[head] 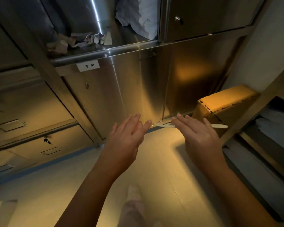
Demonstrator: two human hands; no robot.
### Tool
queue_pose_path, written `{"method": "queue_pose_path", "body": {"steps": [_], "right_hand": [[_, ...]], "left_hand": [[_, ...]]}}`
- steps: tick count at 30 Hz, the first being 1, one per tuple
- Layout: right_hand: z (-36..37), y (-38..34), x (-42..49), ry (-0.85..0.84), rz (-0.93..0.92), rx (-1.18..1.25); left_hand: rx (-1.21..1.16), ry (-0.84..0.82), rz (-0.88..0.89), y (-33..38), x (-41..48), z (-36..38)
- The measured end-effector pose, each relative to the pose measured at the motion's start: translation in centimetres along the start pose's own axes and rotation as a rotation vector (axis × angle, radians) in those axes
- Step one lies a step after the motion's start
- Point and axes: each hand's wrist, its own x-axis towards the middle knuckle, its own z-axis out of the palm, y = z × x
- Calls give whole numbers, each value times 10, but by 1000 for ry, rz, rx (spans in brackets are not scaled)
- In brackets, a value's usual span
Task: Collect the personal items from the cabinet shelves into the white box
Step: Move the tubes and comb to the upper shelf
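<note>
My right hand point(198, 135) holds a white comb point(164, 125) level in front of the steel cabinet's lower doors, and the handle end sticks out past the hand to the right. The grip itself is hidden under the hand. My left hand point(129, 135) is beside it with straight fingers, its fingertips just short of the comb's toothed end. High up, the open cabinet shelf point(105, 52) carries small tubes point(97, 39), crumpled packets point(61, 45) and a white bundle of cloth point(138, 15).
A label with characters point(88, 66) hangs under the shelf edge. A cardboard box point(228, 102) sits on the floor at right beside a rack with folded cloth point(275, 128). Steel drawers point(31, 108) line the left. A pale box corner point(0, 210) shows bottom left.
</note>
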Motion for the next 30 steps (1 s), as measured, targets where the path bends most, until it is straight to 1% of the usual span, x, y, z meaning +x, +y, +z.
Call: {"method": "queue_pose_path", "body": {"steps": [4,7,10,14,19,23,26,30], "right_hand": [[25,8,29,-28,1,3],[47,17,56,-35,-8,-1],[71,25,90,-31,-20,-6],[102,29,152,-24,-44,-11],[138,26,227,14,-89,2],[165,31,266,31,-80,-7],[184,37,285,36,-103,2],[210,52,317,30,-129,25]], "left_hand": [[-18,-57,-10,-24,33,8],[-37,-48,-7,-47,63,13],[-23,-73,-7,-75,97,18],[-36,-51,8,-118,145,21],[-10,-13,-48,-178,201,16],[0,37,-41,-211,239,16],[-12,77,-67,-228,260,21],[0,74,-105,-247,292,33]]}}
